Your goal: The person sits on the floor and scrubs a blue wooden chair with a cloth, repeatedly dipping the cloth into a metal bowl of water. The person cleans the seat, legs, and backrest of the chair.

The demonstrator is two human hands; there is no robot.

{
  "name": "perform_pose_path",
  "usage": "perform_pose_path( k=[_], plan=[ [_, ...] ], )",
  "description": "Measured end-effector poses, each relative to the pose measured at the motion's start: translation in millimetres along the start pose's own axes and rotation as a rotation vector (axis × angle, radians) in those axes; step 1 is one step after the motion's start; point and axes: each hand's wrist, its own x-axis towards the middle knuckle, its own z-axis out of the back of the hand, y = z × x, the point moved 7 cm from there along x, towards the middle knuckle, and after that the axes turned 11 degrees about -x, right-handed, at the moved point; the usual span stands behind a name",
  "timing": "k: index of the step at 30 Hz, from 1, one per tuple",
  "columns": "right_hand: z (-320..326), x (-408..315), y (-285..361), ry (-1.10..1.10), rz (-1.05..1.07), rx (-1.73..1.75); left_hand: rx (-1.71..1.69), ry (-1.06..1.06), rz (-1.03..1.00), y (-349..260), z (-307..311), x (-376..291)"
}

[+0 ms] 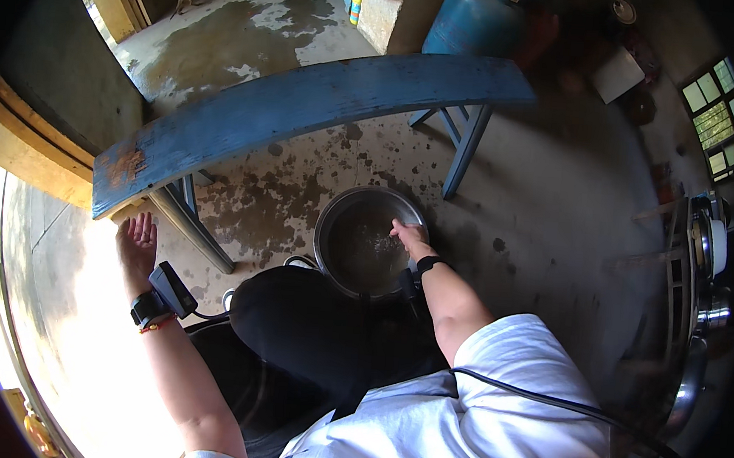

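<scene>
A round metal basin (366,242) stands on the floor before my knees, with what looks like water in it. My right hand (410,235) is over the basin's right side, fingers curled; whether it holds anything is unclear. My left hand (140,239) is raised at the left, palm up with fingers apart and nothing in it, just below the worn left end of a long blue wooden bench (312,97). A black device (173,289) with a cable is strapped at my left wrist.
Splash marks cover the concrete floor (266,203) around the basin. The bench's splayed legs (468,150) stand beyond it. Behind the bench is a blue gas cylinder (474,23). A rack with metal pots (712,310) is at the far right, and a bright doorway lies at the left.
</scene>
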Motion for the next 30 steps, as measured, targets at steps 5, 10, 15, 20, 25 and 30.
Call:
perform_pose_path(
  k=[5, 10, 15, 20, 25, 30],
  plan=[
    [-0.6, -7.4, -4.1, -0.01, -0.103, 0.028, -0.066, 0.103, -0.014, -4.6, -13.2, -30.3],
    [-9.8, 2.1, 8.9, -0.098, 0.115, -0.161, -0.082, 0.117, -0.034, -8.4, -14.0, -45.5],
    [-19.6, 7.7, 10.9, -0.064, 0.14, -0.184, 0.025, 0.205, -0.105, -12.3, -17.7, -46.1],
    [-37.6, 3.4, 6.1, 0.145, 0.025, -0.117, 0.261, 0.235, -0.296, -16.3, -42.3, -56.7],
    [-35.9, -3.3, 6.8, 0.335, -0.078, -0.001, 0.923, 0.192, -0.738, -18.1, -91.8, -81.4],
    [30.0, -31.4, 84.9, 0.227, 0.391, -0.326, 1.185, 0.166, -0.834, 2.0, -117.5, -93.2]
  ],
)
